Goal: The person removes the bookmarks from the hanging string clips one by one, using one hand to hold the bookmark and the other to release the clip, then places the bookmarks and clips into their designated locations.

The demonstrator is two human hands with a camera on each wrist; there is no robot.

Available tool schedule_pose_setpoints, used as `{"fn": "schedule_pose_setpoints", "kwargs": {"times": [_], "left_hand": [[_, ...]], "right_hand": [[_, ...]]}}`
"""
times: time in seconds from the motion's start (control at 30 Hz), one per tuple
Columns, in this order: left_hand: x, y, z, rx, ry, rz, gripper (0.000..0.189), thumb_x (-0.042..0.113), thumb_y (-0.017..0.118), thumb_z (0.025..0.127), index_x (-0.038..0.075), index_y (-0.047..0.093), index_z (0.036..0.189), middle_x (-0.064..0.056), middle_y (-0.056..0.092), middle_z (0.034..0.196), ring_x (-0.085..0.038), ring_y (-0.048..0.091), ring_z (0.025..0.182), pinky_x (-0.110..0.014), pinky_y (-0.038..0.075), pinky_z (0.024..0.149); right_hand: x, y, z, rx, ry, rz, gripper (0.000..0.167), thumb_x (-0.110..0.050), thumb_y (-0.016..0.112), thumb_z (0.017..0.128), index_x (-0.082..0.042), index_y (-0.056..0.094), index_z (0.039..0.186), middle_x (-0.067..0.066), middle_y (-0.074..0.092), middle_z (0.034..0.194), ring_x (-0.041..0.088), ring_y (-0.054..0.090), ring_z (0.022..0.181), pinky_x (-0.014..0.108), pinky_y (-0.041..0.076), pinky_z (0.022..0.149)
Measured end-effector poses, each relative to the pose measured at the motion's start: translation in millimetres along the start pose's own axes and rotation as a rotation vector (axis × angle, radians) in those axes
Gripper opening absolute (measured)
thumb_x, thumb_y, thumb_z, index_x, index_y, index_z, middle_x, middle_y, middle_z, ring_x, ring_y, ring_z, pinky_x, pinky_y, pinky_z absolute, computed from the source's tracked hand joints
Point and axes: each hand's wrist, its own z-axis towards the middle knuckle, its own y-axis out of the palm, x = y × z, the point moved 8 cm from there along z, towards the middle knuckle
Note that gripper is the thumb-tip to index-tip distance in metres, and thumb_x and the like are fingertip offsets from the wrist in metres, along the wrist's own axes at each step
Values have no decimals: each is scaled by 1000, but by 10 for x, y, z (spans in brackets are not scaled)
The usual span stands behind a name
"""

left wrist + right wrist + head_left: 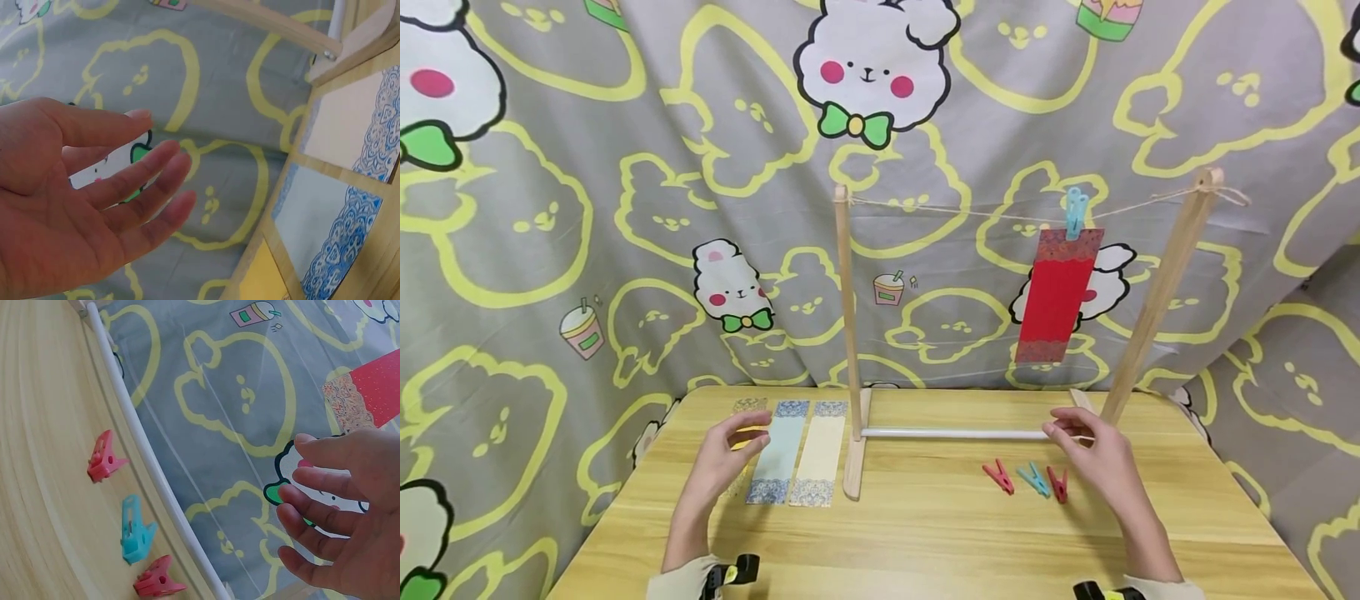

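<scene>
My left hand (727, 454) hovers above paper strips at the left of the table, fingers loosely bent and holding nothing. Below it lie a yellow strip (262, 275), a light blue strip (779, 454) and a cream strip (820, 454), the latter two with blue patterned ends. My right hand (1093, 450), also holding nothing, is raised near the right post, its fingers relaxed. Close to it on the table lie two red clothespins (998, 477) and a blue clothespin (1034, 480). A red paper strip (1060, 296) hangs from the string by another blue clothespin (1077, 212).
A wooden left post (847, 317) and a slanting right post (1161, 292) carry the string (955, 210). A white rod (955, 433) joins them low down. Behind the table (925, 542) hangs a grey patterned curtain (760, 192).
</scene>
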Motion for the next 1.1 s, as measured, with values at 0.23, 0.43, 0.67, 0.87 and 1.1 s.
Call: {"fn": "schedule_pose_setpoints", "kwargs": {"times": [0.23, 0.43, 0.67, 0.87, 1.1], "left_hand": [[89, 133, 22, 33, 60, -33, 30, -9, 66, 95, -5, 67, 124, -25, 65, 125, -43, 66, 111, -21, 56, 85], [122, 206, 72, 50, 71, -60, 29, -9, 67, 95, -3, 68, 123, -23, 66, 124, -41, 66, 110, -22, 57, 85], [139, 235, 69, 76, 33, -58, 28, -6, 67, 96, 0, 68, 123, -21, 67, 125, -39, 66, 112, -19, 55, 87], [209, 370, 132, 88, 43, -92, 30, -8, 68, 94, -1, 68, 123, -20, 68, 123, -36, 67, 111, -22, 57, 88], [307, 524, 167, 95, 104, -172, 30, -13, 67, 92, -3, 69, 120, -17, 70, 119, -42, 66, 110, -23, 58, 87]], "right_hand": [[12, -59, 15, 17, -15, 2, 27, -22, 73, 97, -3, 72, 115, 7, 71, 97, -8, 58, 86, 9, 50, 76], [2, -108, 46, 42, -45, 2, 25, -21, 74, 97, -4, 73, 116, 8, 72, 98, -8, 58, 87, 10, 50, 76], [-1, -133, -9, 79, -72, 80, 26, -16, 73, 97, -3, 71, 120, 12, 72, 101, -7, 62, 89, 7, 50, 79], [-13, -210, -16, 123, -90, 109, 31, -14, 74, 96, -6, 70, 126, 12, 72, 103, -5, 63, 92, 7, 51, 80], [-113, -315, -1, 157, -155, 83, 30, -8, 76, 93, -3, 70, 122, 11, 72, 101, -4, 63, 90, 7, 49, 84]]}}
